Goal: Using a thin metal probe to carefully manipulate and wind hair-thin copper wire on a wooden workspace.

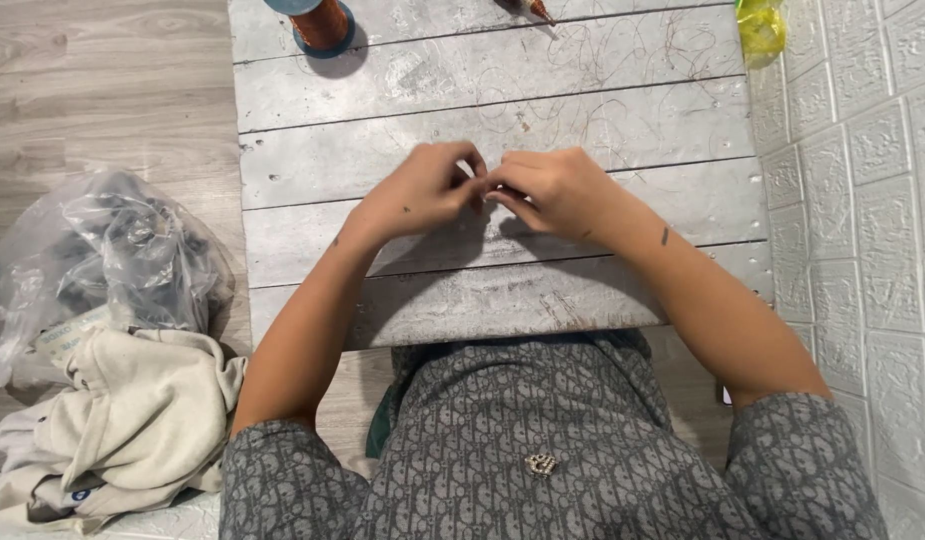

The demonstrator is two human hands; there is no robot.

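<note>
My left hand and my right hand meet fingertip to fingertip over the middle of a low table of silver-painted planks. The fingers of both hands are pinched together around something very small that I cannot make out between them. Thin strands of copper-coloured wire lie scattered on the planks beyond my hands. A spool of copper wire stands at the table's far left edge.
A clear plastic bag with dark contents and a cream cloth lie on the wooden floor to the left. A yellow-green plastic item sits at the far right corner. A white textured wall runs along the right.
</note>
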